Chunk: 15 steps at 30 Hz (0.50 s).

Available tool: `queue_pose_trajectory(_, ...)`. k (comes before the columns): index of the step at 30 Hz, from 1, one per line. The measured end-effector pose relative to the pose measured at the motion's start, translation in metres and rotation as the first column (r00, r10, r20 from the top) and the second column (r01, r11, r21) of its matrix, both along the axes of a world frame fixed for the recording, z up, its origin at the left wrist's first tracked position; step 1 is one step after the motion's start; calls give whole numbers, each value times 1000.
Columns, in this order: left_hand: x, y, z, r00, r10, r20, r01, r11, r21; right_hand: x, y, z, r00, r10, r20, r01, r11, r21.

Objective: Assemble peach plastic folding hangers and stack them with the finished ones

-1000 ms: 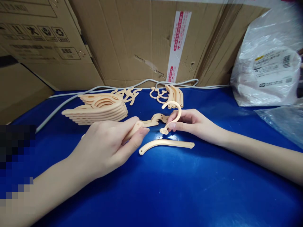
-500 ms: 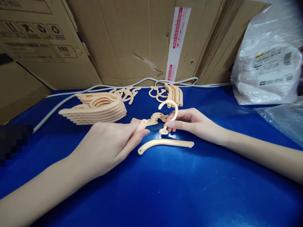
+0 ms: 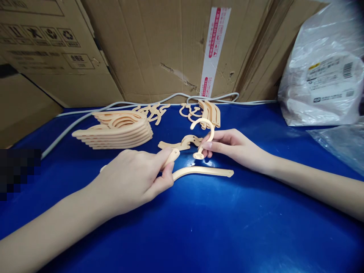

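Note:
Between thumb and fingers, my left hand (image 3: 139, 178) grips a beige hanger arm (image 3: 174, 154); its holed end sticks out, and most of it is hidden by the hand. My right hand (image 3: 224, 143) pinches a beige hanger hook (image 3: 211, 131) upright, with its round foot pointing down and toward me. The two parts are apart. Below them a second curved hanger arm (image 3: 203, 170) lies on the blue surface (image 3: 216, 220), its left end behind my left hand. Just beyond my hands lies a flat beige piece (image 3: 176, 146) with a curved end.
A stack of beige hanger pieces (image 3: 122, 136) sits at the left. Farther back lie small forked parts (image 3: 153, 112), loose hooks (image 3: 186, 110) and several curved arms (image 3: 210, 113). A white cable (image 3: 113, 104) runs before the cardboard boxes (image 3: 159, 45); a plastic bag (image 3: 321, 83) stands right.
My left hand has moved slightly toward me with the hanger arm, now covering the left end of the lying arm. My right hand holds the hook in nearly the same place.

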State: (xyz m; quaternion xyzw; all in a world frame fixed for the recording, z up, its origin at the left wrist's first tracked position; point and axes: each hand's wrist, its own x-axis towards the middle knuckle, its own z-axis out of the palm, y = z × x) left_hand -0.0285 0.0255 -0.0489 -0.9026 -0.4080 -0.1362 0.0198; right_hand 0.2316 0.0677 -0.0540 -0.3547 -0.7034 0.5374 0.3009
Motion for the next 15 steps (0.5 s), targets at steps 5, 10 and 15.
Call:
queue_pose_trajectory(5, 1, 1, 1, 1000, 0, -26, 0, 1000, 1, -1, 0, 1, 1000, -18, 10, 18, 1000, 2)
queue_pose_trajectory(10, 1, 0, 3, 1000, -22, -7, 22, 1000, 14, 1, 1, 2, 1000, -14, 5, 14, 1000, -8)
queue_pose_trajectory(15, 3, 0, 6, 998, -55, 9, 53, 989, 136, 1, 1, 2, 999, -24, -41, 24, 1000, -10)
